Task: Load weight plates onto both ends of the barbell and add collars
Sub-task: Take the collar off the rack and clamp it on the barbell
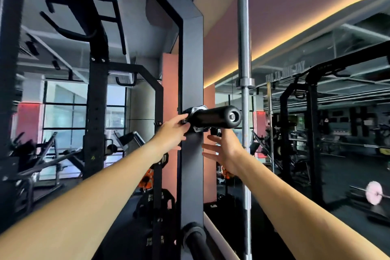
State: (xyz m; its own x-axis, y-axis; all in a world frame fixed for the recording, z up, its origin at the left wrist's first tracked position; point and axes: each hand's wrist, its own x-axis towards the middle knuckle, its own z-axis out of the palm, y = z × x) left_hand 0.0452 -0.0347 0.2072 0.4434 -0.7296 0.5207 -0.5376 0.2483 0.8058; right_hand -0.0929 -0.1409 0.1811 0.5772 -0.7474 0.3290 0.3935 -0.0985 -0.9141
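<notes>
Black steel everywhere on the left: a tall rack with bent pull-up handles overhead, benches and machines dim behind it against a bright window.

Nearer the middle, a grey upright post running from floor to ceiling frame. Orange-marked weight plates stored low on the far side of that post, partly hidden by the left forearm.

Left hand stretched out to the post at about chest height, fingers curled around the inner end of the black barbell sleeve, right where a silver collar rings it. Fingertips pressed against the collar; whether pinching it or only touching, cannot tell.

Sleeve sticking out rightward and toward the camera from the post, bare of plates, its round end cap facing near and right.

Right hand just below and near the sleeve, palm turned left, fingers spread wide and apart from the metal, holding nothing.

Just right of the hand, a silver barbell standing upright, reaching well above the post.

Farther right, a mirrored wall showing another dark rack, and low at the far right a loaded bar with a pale pink plate.
</notes>
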